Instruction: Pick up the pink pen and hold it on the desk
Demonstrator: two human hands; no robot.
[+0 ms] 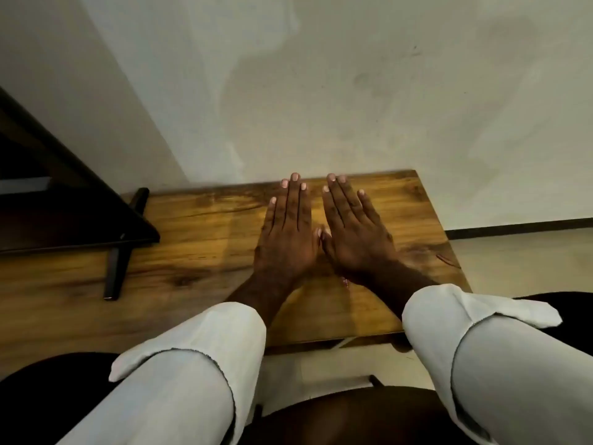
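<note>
Pale plaster wall [353, 75] filled most of what we saw, stained in places and meeting a second wall in a corner at the left. Below it ran the wooden table [199, 239], its grain warm and glossy, its far edge against the wall and its right edge ending short of the light floor [529, 261]. At the left a dark piece of furniture [64, 213] stood over the tabletop on thin black legs; we could not tell what it was. Our two white sleeves [192, 364] came up from the bottom of the view, cuffs turned back, with dark trousers beneath them.

On the table we had both hands laid flat, palms down. Our left hand [287, 232] rested with its fingers straight and close together, reaching toward the far edge. Our right hand [354, 232] lay just beside it in the same way, fingers straight and slightly fanned, and the two thumbs touched between them. Neither hand held anything, and no object lay under or near them that we could see, only a small reddish mark [346, 282] on the wood by the right wrist.

As we judged it, no work on any object showed as begun: the hands simply rested on bare wood.
</note>
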